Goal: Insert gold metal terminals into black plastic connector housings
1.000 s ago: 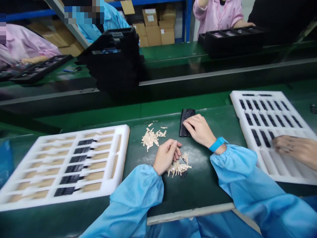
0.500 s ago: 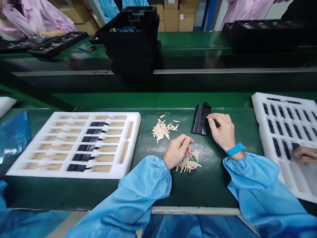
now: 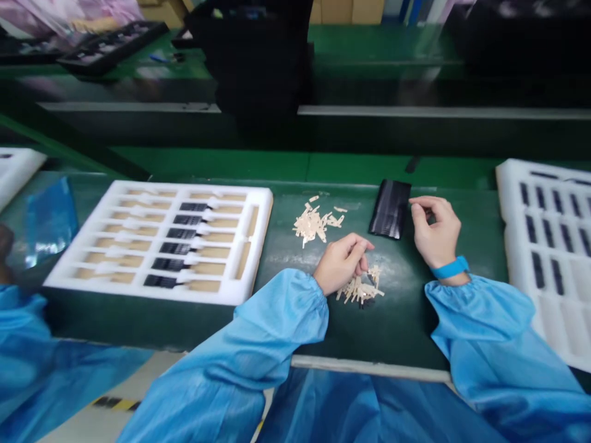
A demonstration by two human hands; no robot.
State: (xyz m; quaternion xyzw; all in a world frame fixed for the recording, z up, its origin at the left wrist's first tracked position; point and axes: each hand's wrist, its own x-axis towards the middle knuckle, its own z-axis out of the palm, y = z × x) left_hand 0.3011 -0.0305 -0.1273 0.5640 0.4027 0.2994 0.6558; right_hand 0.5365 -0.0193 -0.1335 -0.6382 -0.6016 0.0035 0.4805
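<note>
My left hand (image 3: 344, 263) is closed, fingertips pinched together, just over the nearer pile of small beige flat pieces (image 3: 357, 289). Whatever may be in that pinch is hidden. A few small black bits lie among the near edge of this pile. Farther back is a second beige pile (image 3: 311, 223). My right hand (image 3: 436, 234), with a blue wristband, has thumb and forefinger curled together beside the right edge of a black ribbed block (image 3: 390, 209); anything between the fingers is too small to make out. A short dark strip (image 3: 412, 164) shows behind the block.
At left lies a white foam tray (image 3: 263, 246) with black comb-like parts in one column. Another white foam tray (image 3: 505, 203) at right holds black strips. A blue plastic bag (image 3: 50, 215) and a co-worker's hand (image 3: 5, 245) are far left. Black stacked trays (image 3: 263, 74) stand behind.
The view has tilted down and left. My right hand has drawn slightly right, off the block. A dark strip now shows behind the block, and the co-worker's hand has left the right tray.
</note>
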